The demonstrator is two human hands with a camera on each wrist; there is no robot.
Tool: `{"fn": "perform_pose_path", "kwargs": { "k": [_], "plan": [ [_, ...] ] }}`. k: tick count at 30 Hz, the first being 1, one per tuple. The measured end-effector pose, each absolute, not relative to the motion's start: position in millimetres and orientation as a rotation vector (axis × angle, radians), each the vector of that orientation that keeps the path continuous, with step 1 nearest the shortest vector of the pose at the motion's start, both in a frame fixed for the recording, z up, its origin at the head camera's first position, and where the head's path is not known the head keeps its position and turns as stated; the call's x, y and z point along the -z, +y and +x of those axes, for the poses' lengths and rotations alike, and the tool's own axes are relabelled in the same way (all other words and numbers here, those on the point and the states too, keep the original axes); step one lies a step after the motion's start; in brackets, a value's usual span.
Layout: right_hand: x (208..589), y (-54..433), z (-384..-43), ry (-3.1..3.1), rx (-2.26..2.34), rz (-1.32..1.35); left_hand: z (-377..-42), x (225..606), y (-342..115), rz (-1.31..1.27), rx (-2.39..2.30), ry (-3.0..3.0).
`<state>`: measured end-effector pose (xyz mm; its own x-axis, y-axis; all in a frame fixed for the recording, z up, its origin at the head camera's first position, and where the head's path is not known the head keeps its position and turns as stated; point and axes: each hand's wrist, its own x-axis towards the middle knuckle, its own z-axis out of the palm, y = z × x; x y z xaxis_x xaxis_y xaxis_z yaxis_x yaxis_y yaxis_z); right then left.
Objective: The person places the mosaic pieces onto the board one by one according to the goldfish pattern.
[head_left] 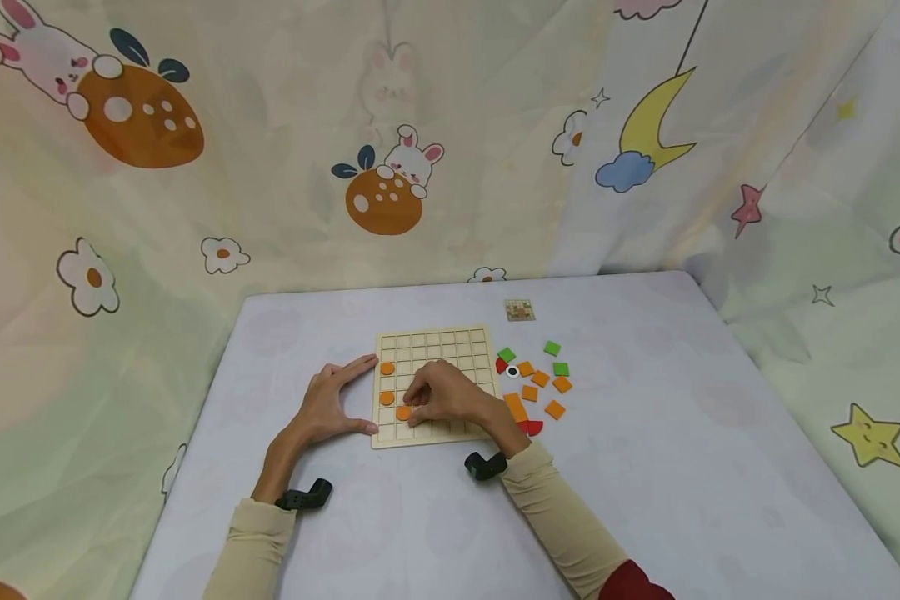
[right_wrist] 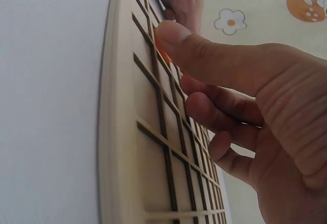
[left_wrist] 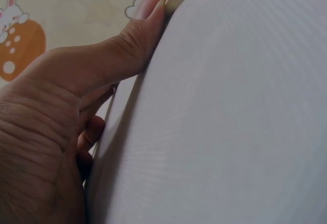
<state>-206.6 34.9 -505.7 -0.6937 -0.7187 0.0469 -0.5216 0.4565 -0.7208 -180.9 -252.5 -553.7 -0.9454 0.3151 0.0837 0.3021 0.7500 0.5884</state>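
Observation:
A light wooden grid board (head_left: 435,340) lies on the table. Two orange round pieces (head_left: 387,368) sit in its left column. My right hand (head_left: 450,393) is over the board's lower left, its thumb and curled fingers pinching another orange round piece (head_left: 403,413) at a cell. In the right wrist view the thumb covers part of that orange piece (right_wrist: 162,49). My left hand (head_left: 328,407) spreads its thumb and fingers against the board's left edge; in the left wrist view its thumb (left_wrist: 115,55) touches the board's side.
Right of the board lie several orange squares (head_left: 562,384), green squares (head_left: 552,347), an orange rectangle (head_left: 515,407), red pieces (head_left: 535,427) and a white eye disc (head_left: 512,372). A small patterned card (head_left: 520,310) is behind them. A printed cloth hangs behind the table.

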Motion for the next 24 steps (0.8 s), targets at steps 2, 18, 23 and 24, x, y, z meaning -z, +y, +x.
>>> {"fn": "perform_pose_path", "kwargs": {
  "k": [2,18,23,24],
  "plan": [
    [503,38,-206,2.461,1.078,-1.04,-181,555,-252,0.514,-0.969,2.926],
    [497,84,-210,2.564,1.105,-0.886,-180,555,-250,0.506,-0.961,2.933],
    [497,100,-215,2.554,1.154,-0.841,-180,553,-250,0.509,-0.969,2.939],
    [497,104,-217,2.553,1.168,-0.833,-180,553,-249,0.509,-0.974,2.938]
  ]
}}
